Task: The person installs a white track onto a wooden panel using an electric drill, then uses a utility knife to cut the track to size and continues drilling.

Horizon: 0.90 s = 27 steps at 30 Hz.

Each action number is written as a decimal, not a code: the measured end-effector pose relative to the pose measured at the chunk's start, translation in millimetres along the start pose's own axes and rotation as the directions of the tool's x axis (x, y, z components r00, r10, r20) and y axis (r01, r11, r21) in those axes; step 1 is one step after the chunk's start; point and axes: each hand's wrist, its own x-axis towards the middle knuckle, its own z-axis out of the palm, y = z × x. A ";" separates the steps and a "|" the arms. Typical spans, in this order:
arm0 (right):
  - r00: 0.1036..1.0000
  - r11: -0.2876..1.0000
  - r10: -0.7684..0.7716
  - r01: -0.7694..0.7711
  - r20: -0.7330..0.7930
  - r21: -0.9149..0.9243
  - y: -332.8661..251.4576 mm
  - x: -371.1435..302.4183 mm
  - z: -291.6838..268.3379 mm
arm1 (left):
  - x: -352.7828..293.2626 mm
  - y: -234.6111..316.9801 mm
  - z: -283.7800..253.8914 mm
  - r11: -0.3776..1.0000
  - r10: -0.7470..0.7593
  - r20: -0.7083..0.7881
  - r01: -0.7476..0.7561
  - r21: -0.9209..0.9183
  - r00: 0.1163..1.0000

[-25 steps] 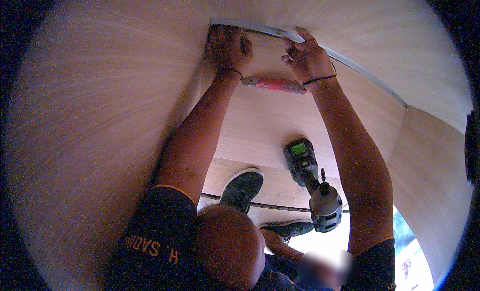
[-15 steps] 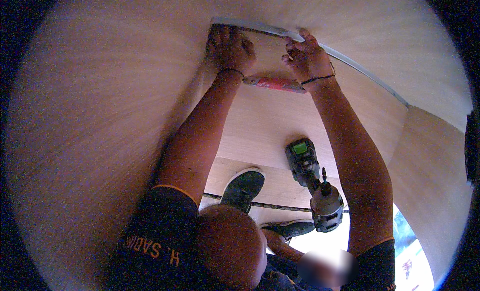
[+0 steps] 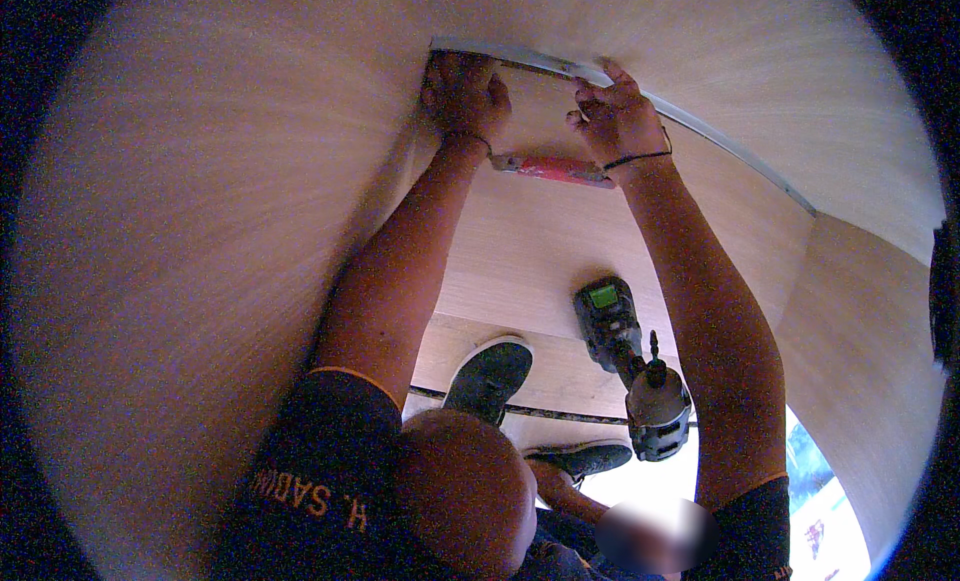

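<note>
A narrow pale metal-looking strip (image 3: pixel 690 123) curves along the joint between two wood-grain panels at the far side. At its left end, my left hand (image 3: pixel 465 91) reaches into the dark corner, thumb apart from the fingers; the fingertips are in shadow. Farther right along the strip, my right hand (image 3: pixel 618 121) has its bent fingers spread, the tips touching or very near it. Just short of both hands lies a slim red tool with a greyish end (image 3: pixel 560 170), partly behind my right wrist. Neither hand touches it.
A cordless driver (image 3: pixel 655 406) with a bit fitted and a green-marked battery lies between my forearms. Dark shoes (image 3: pixel 490 374) stand near a black floor seam (image 3: pixel 560 414). Wood-grain walls (image 3: pixel 200 231) close in on both sides, with a bright opening (image 3: pixel 820 506) at lower right.
The fingers of my left hand have shifted slightly in the corner. My right hand keeps its place at the strip, and the view has moved a little.
</note>
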 end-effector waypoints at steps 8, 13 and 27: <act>0.950 0.915 0.280 -0.221 -0.135 0.339 -25.0 -4.1 11.8 | -11.3 10.9 -9.3 0.989 0.058 0.107 -0.072 0.129 0.993; 1.000 0.996 -0.017 0.017 0.001 -0.091 4.9 -1.9 -3.6 | -10.8 4.8 -6.0 0.984 0.077 0.046 -0.083 0.158 0.996; 0.999 0.991 -0.043 0.041 -0.008 -0.126 12.6 1.7 -3.2 | 5.6 3.9 16.0 0.999 -0.032 -0.208 0.030 -0.016 0.978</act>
